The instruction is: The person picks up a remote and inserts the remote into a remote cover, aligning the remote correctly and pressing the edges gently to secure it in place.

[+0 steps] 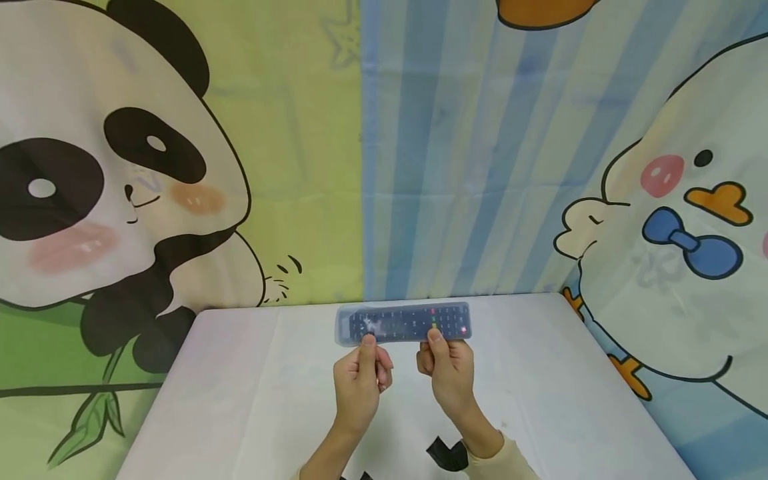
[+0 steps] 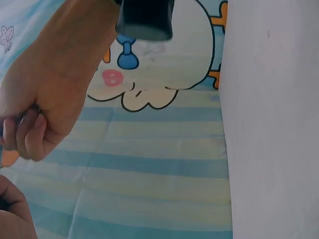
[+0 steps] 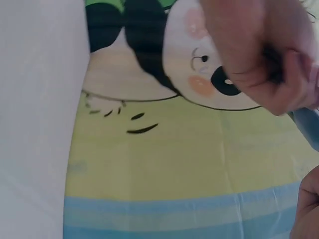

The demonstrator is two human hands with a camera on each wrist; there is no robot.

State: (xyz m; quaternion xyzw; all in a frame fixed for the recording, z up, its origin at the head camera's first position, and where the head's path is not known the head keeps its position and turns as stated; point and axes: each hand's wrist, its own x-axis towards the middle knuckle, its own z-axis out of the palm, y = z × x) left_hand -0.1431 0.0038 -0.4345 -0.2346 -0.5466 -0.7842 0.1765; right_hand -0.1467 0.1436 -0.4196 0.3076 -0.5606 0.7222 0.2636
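In the head view, a dark remote control [image 1: 402, 323] in a translucent bluish cover is held up sideways, its buttoned face toward me. My left hand [image 1: 360, 380] pinches its lower edge near the left end, thumb on the front and fingers curled behind. Toward the right end, my right hand [image 1: 449, 373] grips the same edge, its thumb below the coloured buttons. A small pinkish-red light shows at the remote's right corner. Only a blue end of the remote [image 3: 306, 127] shows beside the left hand [image 3: 279, 74] in the right wrist view.
A white table [image 1: 288, 413] lies under both hands. Behind it hangs a printed curtain [image 1: 414, 167] with a panda on the left and a white bird on the right. A black wrist device [image 1: 449, 455] sits by the right sleeve [image 1: 501, 460].
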